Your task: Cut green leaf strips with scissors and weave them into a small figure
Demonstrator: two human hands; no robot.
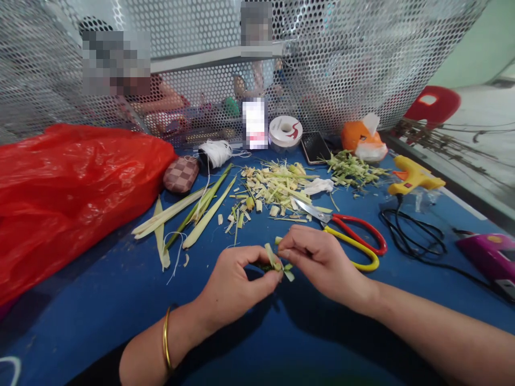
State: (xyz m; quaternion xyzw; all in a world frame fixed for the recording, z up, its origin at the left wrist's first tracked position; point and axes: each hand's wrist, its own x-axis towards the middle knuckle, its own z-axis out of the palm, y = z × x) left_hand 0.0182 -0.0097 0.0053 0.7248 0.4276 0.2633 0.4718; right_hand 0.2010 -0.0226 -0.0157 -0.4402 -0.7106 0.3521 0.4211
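Note:
My left hand (237,279), with a gold bangle at the wrist, pinches a small folded piece of green leaf strips (270,254) between thumb and fingers. Short leaf ends stick out of the piece on several sides. Close against its right side, my right hand (322,262) has thumb and forefinger pressed together. What lies between those fingertips is too small to tell. Just beyond the right hand are scissors (358,228) with one red and one yellow handle, lying with blades apart. A heap of cut leaf scraps (269,185) lies past both hands.
Long pale leaves (211,217) lie left of the scraps, near white string (217,154) and a checkered pouch (181,174). A red plastic bag (76,198) fills the left. Rightward are a yellow glue gun (414,177) with black cord and a purple device (488,260). Perforated mesh (193,80) stands behind.

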